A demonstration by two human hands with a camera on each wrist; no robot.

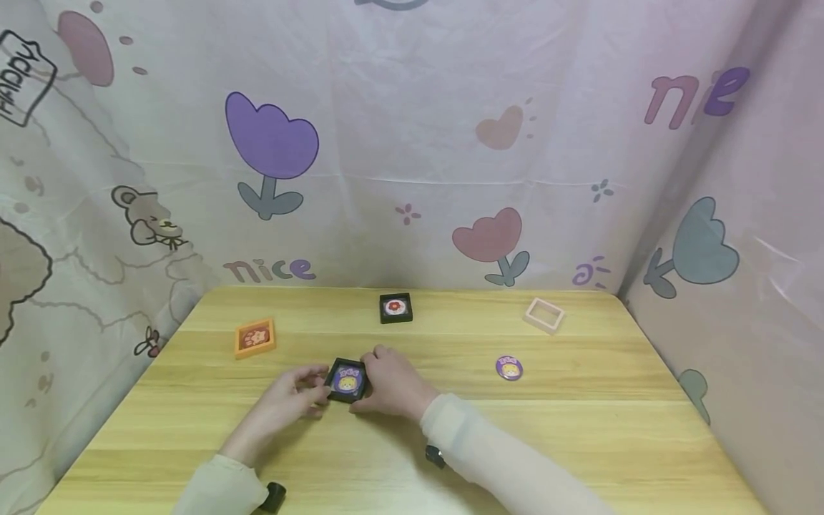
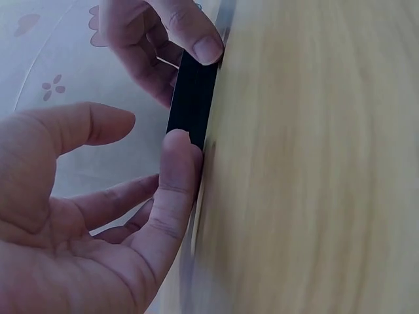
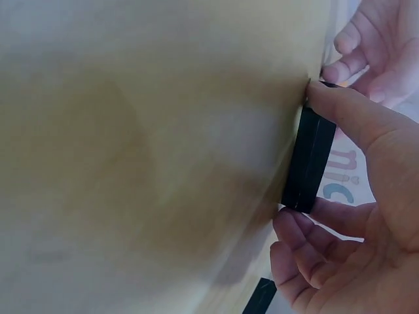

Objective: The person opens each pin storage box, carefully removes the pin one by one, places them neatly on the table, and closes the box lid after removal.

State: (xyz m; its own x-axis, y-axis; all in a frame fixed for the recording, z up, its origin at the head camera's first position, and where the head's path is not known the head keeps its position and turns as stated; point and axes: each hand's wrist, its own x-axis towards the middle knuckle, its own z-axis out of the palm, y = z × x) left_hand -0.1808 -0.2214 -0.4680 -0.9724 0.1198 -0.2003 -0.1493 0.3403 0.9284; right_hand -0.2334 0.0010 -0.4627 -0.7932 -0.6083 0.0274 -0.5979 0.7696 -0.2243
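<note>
A black square frame (image 1: 346, 380) with a purple cartoon badge (image 1: 347, 381) inside lies on the table. My right hand (image 1: 394, 384) grips this frame from the right; in the right wrist view its thumb and fingertips hold opposite ends of the black side (image 3: 309, 160). At the left edge, my left hand (image 1: 292, 397) touches the frame with its fingers loosely bent. In the left wrist view, a finger of that left hand (image 2: 98, 216) lies against a lower corner of the black side (image 2: 192, 98), while another finger stands apart in the air.
An orange frame with a star picture (image 1: 254, 338) lies at the left. At the back is a second black frame with a red flower badge (image 1: 395, 308). A pale pink frame (image 1: 544, 315) and a loose purple badge (image 1: 509, 368) lie to the right on the wooden table (image 1: 579, 429).
</note>
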